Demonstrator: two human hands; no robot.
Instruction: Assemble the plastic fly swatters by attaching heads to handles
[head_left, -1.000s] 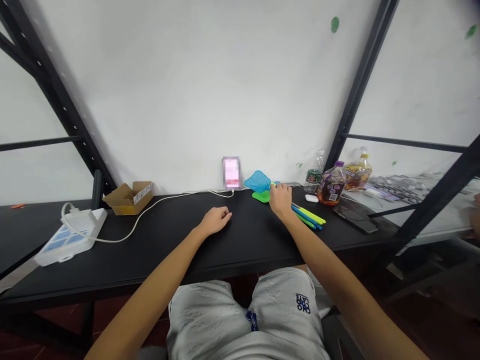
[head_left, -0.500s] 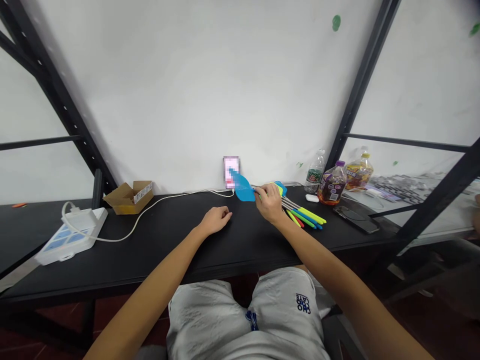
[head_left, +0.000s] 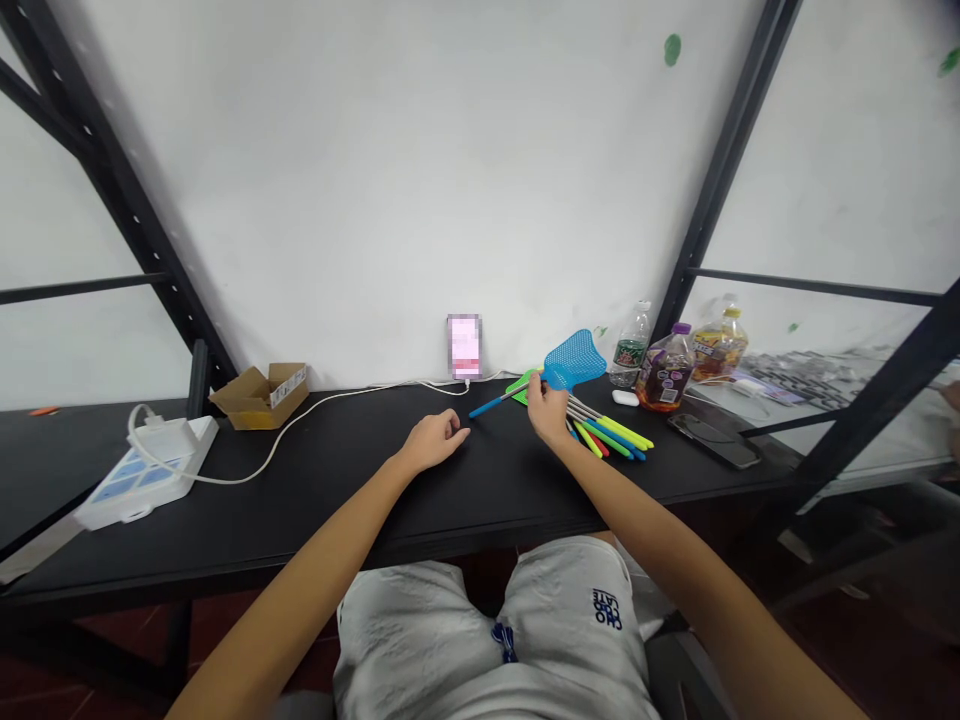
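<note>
My right hand (head_left: 546, 412) grips the shaft of a blue fly swatter (head_left: 573, 362), with its mesh head raised to the right and its blue handle end pointing left, low over the black table (head_left: 315, 480). Under and beside the hand lies a bunch of other swatters (head_left: 611, 434) with green, yellow, blue and red handles, one green head showing behind. My left hand (head_left: 435, 440) rests on the table with fingers loosely curled, holding nothing.
A phone (head_left: 464, 346) leans on the wall, its white cable running to a power strip (head_left: 142, 470) at left. A small cardboard box (head_left: 259, 394) sits nearby. Bottles (head_left: 664, 368), an earbud case (head_left: 624, 397) and a dark phone (head_left: 711, 440) lie at right.
My right hand picked one blue swatter out of the pile and swung it round, so its head moved from the left by the phone to the upper right. The left hand stayed put.
</note>
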